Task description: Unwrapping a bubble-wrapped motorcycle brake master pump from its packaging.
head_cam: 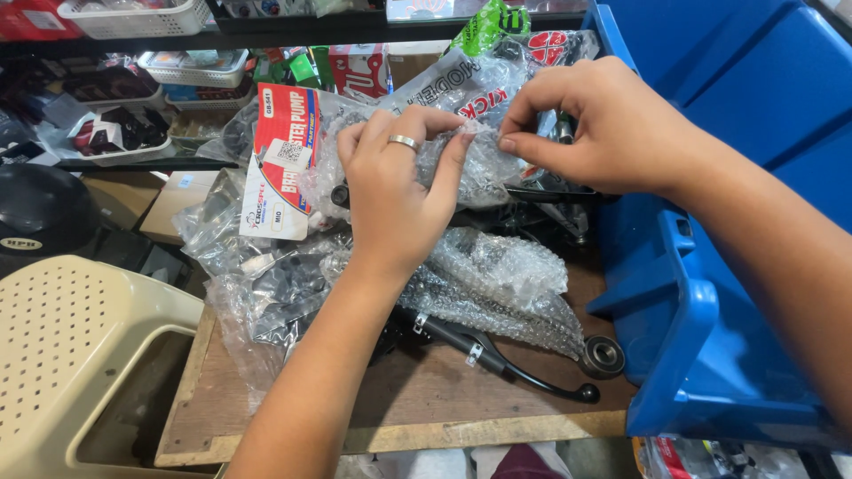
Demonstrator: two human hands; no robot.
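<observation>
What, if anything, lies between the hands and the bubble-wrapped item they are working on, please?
Nothing visible does. The left hand and the right hand both already pinch the bubble wrap directly. Only the wrap itself covers the part inside, which is too hidden to identify. Other bagged parts lie beside and beneath.

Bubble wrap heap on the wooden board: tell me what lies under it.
From under the bubble wrap a black lever sticks out, ending in a ball tip; a round bearing sits at its edge. Anything further beneath the wrap and the left hand stays covered.
</observation>
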